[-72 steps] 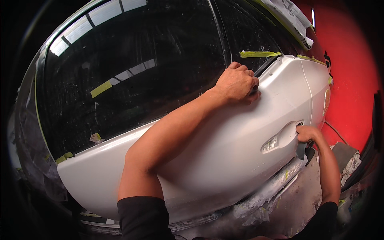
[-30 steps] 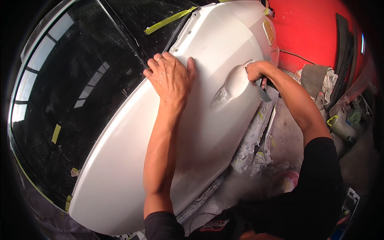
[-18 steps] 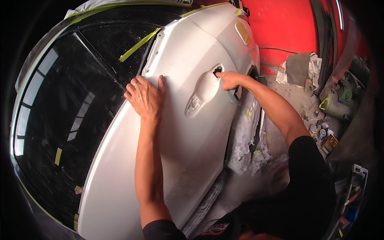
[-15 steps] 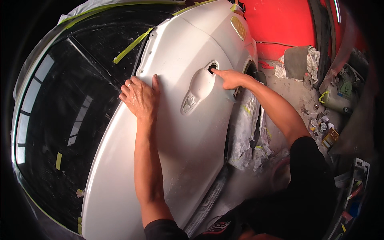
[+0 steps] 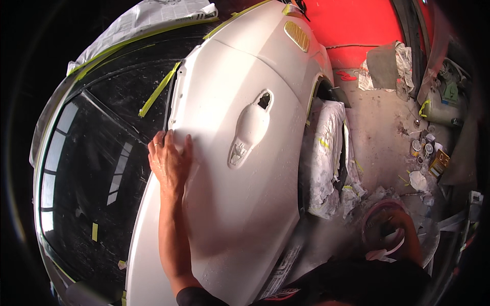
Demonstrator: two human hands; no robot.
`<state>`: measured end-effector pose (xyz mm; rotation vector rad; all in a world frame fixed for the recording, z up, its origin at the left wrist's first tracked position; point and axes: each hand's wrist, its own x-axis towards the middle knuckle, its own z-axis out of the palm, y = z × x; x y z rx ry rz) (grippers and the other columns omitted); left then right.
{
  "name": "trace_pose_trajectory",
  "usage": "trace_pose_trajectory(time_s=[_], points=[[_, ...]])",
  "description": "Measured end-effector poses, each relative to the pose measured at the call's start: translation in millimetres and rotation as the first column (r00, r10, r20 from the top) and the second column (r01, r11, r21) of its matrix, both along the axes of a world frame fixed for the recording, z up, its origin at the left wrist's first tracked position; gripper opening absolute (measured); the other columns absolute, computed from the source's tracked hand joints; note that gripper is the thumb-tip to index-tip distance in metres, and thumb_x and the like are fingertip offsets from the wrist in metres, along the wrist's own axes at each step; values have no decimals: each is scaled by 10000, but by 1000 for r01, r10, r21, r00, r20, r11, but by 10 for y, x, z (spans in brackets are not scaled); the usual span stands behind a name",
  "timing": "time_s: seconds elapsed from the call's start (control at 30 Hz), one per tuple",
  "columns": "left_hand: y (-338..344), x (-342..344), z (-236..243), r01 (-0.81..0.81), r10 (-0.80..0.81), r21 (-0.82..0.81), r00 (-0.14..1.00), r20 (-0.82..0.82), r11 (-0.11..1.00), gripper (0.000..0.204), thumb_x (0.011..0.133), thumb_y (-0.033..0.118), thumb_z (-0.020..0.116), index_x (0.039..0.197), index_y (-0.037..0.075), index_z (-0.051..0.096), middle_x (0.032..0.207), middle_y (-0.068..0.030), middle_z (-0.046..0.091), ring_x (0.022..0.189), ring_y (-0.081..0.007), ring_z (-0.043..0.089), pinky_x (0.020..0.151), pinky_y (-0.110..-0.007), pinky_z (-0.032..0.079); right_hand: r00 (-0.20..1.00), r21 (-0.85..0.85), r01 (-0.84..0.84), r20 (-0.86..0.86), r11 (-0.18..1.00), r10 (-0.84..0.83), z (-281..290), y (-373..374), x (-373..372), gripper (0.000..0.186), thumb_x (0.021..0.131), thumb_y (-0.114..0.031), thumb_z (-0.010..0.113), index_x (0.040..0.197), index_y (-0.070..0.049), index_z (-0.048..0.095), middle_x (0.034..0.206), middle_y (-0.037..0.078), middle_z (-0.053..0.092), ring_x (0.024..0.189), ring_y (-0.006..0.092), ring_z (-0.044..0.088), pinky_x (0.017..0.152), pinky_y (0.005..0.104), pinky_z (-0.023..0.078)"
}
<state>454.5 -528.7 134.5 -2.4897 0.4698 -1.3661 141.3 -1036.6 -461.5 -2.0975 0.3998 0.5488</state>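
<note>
A white, dusty car door panel (image 5: 240, 214) fills the middle of the view, with its door handle (image 5: 248, 128) sticking out near the centre. My left hand (image 5: 170, 162) lies flat and spread on the panel beside the edge of the dark window (image 5: 97, 168). My right hand (image 5: 400, 227) is down at the lower right, over a round pink-rimmed container (image 5: 376, 224) on the floor. It is in shadow, and I cannot make out whether it grips anything.
Yellow-green masking tape (image 5: 159, 91) runs along the window frame, with newspaper (image 5: 153, 15) masked over the roof. The rear wheel (image 5: 326, 153) is wrapped in paper. Small cans (image 5: 421, 148), rags and a spray tool (image 5: 444, 99) lie on the dirty floor below a red wall (image 5: 352, 23).
My right hand has left the door handle and dropped to the pink-rimmed container on the floor. My left hand stays flat on the panel.
</note>
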Motion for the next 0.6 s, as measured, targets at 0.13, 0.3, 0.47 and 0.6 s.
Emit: trace_pose_trajectory(time_s=[0.13,0.3,0.47,0.6], points=[[376,-57,455,56,-49,279,998,-33,959,353,880,308,678,1070,10,692,1028,-144,670,961,-332,624,853,-428,496,977,-260,-55,-215,964,-3,-1026,425,-208,520,629,-376,834,1024,-49,753,1015,140,731,955,314,691,906,421,519],[105,381,373,177,-191,241,981,37,954,255,880,234,681,1003,12,702,874,-129,675,837,-331,637,796,-426,499,973,-359,-190,-197,914,125,-2719,1007,-424,410,710,-391,737,997,-99,748,1035,177,709,981,327,688,899,446,520],[438,124,276,12,-10,45,1000,-30,999,217,898,226,684,1004,39,714,868,-118,669,844,-292,648,801,-415,494,984,-447,-100,-177,889,22,-3427,1269,-454,393,791,-340,671,1073,-69,716,1069,189,696,993,334,676,911,458,509],[407,332,267,-208,122,335,958,261,919,257,919,268,660,1043,53,726,1277,-144,617,1184,-328,555,1018,-464,401,961,-461,-27,-258,887,-104,-3429,1197,-779,362,834,-303,639,1092,-57,700,1088,189,688,1015,334,664,918,458,501]])
